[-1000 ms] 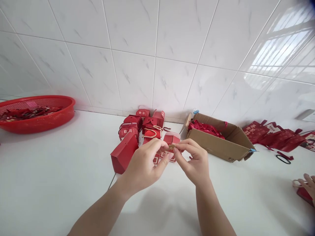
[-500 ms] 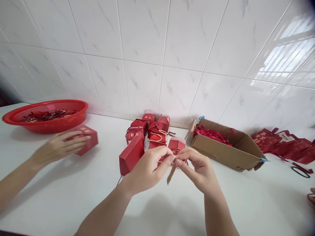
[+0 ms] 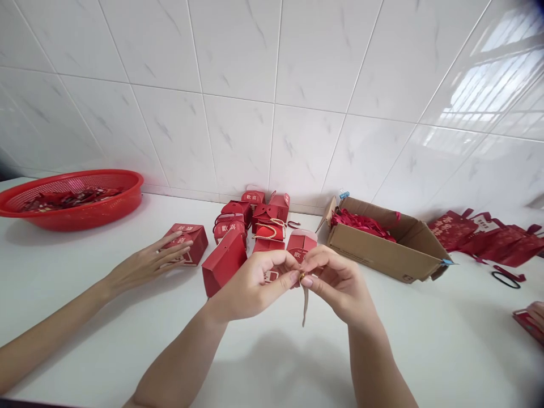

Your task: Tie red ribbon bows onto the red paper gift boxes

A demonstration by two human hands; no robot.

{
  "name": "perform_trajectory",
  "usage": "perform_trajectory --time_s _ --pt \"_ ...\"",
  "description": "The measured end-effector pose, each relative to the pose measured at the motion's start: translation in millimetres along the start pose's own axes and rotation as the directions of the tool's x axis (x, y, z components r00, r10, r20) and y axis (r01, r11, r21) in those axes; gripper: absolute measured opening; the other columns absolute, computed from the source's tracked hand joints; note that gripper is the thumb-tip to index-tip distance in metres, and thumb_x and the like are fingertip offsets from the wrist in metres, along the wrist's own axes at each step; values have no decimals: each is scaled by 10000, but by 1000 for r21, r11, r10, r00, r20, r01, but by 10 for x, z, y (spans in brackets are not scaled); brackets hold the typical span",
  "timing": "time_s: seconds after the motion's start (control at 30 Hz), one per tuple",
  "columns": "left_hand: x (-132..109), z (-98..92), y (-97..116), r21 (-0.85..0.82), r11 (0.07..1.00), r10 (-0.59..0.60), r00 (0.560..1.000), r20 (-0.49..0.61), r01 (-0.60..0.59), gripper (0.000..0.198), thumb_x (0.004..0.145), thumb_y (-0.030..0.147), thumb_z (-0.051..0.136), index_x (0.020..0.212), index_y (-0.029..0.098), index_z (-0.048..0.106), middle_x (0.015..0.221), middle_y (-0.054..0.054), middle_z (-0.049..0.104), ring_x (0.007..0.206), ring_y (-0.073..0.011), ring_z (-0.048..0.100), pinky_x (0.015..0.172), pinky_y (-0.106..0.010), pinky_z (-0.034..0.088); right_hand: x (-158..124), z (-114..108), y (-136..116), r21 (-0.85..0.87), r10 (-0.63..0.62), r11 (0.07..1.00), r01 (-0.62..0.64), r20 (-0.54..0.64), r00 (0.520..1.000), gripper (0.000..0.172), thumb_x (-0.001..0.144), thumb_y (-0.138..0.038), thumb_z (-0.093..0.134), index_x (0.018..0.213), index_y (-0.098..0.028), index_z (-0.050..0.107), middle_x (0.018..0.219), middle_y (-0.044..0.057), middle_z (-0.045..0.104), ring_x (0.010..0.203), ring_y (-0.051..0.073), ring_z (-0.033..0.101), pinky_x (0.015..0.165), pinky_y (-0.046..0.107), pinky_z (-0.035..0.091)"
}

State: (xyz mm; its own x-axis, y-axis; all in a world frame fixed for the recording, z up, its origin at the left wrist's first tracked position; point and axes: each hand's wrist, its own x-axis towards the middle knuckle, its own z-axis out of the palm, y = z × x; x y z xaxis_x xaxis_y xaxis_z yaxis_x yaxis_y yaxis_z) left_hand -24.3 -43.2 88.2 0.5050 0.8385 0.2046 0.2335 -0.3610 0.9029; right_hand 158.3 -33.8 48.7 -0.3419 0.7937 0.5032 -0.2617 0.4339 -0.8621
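My left hand (image 3: 250, 286) and my right hand (image 3: 340, 283) meet over the white counter, both pinched on a small gold piece with a thin strip (image 3: 305, 300) hanging down from it. Just behind my fingers stands a cluster of small red gift boxes (image 3: 255, 224) against the tiled wall; one larger red box (image 3: 223, 262) lies tilted right beside my left hand.
Another person's hand (image 3: 147, 262) from the left rests on a red box (image 3: 189, 241). A red basket (image 3: 72, 198) of red pieces sits far left. A cardboard box (image 3: 391, 249) with red ribbons lies right, flat red boxes (image 3: 488, 238) beyond it. A third hand (image 3: 533, 317) shows at the right edge.
The other person's hand slid a red box rightward toward the cluster. The strip between my fingers now hangs straighter down. The camera shifted slightly.
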Motion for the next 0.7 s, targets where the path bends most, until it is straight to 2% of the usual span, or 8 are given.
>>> perform_trajectory --time_s 0.23,0.37,0.5,0.6,0.7 --pt "39 -57 22 -40 996 -75 995 68 77 161 881 264 524 754 196 598 729 13 596 700 -106 543 649 -232 454 12 -37 12 24 103 994 -106 85 991 41 800 -199 682 833 -212 661 804 9 594 753 144 638 713 318 555" --pt "38 -56 -1 46 991 -124 992 22 123 189 874 337 517 772 200 599 721 14 583 659 -108 511 624 -249 446 38 -45 47 -18 169 986 -168 52 984 80 775 -247 713 778 -194 652 755 14 613 720 132 603 679 286 533" --pt "33 -45 -32 91 992 -82 995 -61 87 209 872 343 501 732 205 573 706 21 566 677 -120 523 621 -252 447 72 -3 87 -1 202 979 -202 -15 979 102 767 -274 719 758 -196 654 738 13 639 706 125 596 672 278 530" --pt "25 -46 -43 124 990 -55 994 -98 67 221 872 357 487 720 212 553 694 18 561 679 -133 536 619 -262 459 89 36 108 23 202 979 -201 -52 978 113 760 -281 725 749 -198 649 741 15 657 701 127 615 665 279 543" --pt "11 -46 -41 127 986 -96 990 -104 108 247 875 396 468 720 214 530 703 7 562 704 -152 557 625 -275 478 92 71 132 50 176 984 -173 -66 982 119 752 -279 730 741 -201 642 739 14 664 700 134 630 657 286 556"
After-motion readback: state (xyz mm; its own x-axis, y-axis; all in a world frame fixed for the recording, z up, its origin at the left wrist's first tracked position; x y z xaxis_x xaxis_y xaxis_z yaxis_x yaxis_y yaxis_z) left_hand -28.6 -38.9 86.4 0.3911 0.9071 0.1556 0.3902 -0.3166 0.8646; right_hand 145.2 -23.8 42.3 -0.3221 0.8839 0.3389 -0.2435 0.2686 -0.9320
